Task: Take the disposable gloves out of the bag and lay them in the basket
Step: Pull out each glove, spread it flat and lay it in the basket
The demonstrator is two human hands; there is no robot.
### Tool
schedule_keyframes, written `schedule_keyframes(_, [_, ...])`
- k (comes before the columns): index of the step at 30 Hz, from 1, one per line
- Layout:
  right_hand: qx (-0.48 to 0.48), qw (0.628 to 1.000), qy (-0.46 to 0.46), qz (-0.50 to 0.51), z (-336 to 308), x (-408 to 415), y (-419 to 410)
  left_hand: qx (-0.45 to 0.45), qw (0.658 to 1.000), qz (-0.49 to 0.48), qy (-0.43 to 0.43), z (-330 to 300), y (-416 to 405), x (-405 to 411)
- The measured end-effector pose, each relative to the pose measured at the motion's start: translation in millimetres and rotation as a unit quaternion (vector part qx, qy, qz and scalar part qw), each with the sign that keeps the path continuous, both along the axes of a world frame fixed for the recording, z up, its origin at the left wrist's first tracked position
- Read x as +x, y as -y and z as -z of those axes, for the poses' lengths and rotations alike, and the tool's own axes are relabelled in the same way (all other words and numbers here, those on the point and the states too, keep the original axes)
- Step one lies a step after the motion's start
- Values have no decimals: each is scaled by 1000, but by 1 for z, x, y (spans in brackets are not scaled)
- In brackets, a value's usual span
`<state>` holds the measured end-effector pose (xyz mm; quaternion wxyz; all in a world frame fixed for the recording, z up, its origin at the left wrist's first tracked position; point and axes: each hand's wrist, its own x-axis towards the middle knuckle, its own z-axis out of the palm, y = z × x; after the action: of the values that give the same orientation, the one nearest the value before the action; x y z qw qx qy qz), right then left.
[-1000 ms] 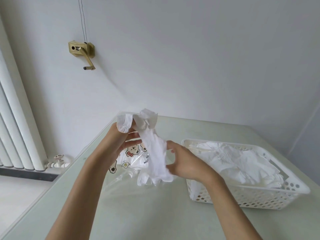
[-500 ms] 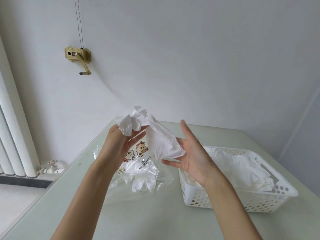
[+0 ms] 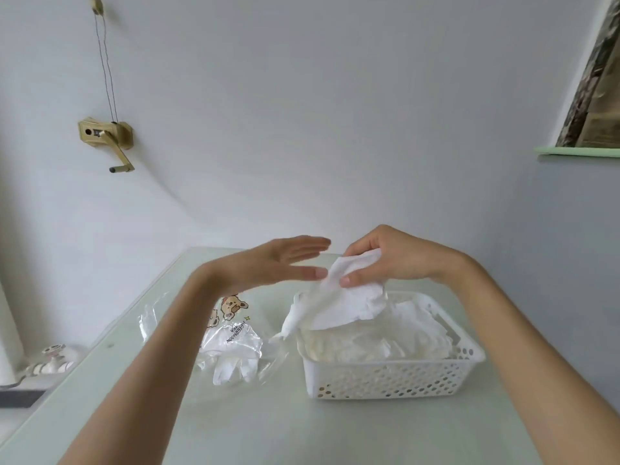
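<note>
Pinching a glove (image 3: 349, 307), right hand (image 3: 396, 260) above basket (image 3: 385, 380).

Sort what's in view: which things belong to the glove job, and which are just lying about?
Job: glove in the right hand, open left hand, bag holding more gloves, basket.
Lying about: wall crank, radiator valve, green shelf.

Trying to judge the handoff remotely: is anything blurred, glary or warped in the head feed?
Head view: left hand fingertips motion-blurred; right hand and glove fairly sharp; soft even light, no hard shadows; mild sheen on the bag; wide-angle lens bends the table edges.
</note>
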<state>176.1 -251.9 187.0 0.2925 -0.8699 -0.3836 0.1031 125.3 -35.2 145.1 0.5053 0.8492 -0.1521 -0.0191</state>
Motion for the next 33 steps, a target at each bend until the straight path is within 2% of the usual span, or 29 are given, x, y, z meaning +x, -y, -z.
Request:
schedule_keyframes(1, [4,1000,-3,1,-4,-3,5,-1,998,63,-25,1,15,4])
schedule_keyframes(3, [16,1000,-1,22,-10,-4,19,-10,994,100,-47,4,32,12])
schedule_keyframes(7, [64,996,-21,67,-16,0,57,-82,993,73,-30,6,49,20])
schedule_keyframes(10, [162,981,-91,59,-13,3,74,-97,992,76,-4,5,56,16])
schedule_keyframes(13, [266,956,-104,72,-3,8,71,-126,991,47,-1,3,68,11])
schedule_keyframes(15, [322,937,-54,125,7,11,58,-132,991,22,-16,4,69,11])
schedule_keyframes(18, [315,919,115,205,21,10,36,-129,992,5,-16,3,54,8])
schedule_keyframes(22, [348,902,173,189,21,-13,13,-83,993,-70,49,-12,20,-4])
schedule_keyframes(24, [394,895,139,156,16,-24,-1,-40,989,-111,89,-26,8,-13])
schedule_keyframes(27, [439,889,16,130,15,-30,-13,6,981,-163,106,-43,-2,-12])
schedule_keyframes(30, [460,869,-112,144,28,-17,-7,58,978,-188,66,-43,7,10])
schedule_keyframes(33, [424,867,-122,231,63,10,12,146,974,-170,-5,-11,28,56])
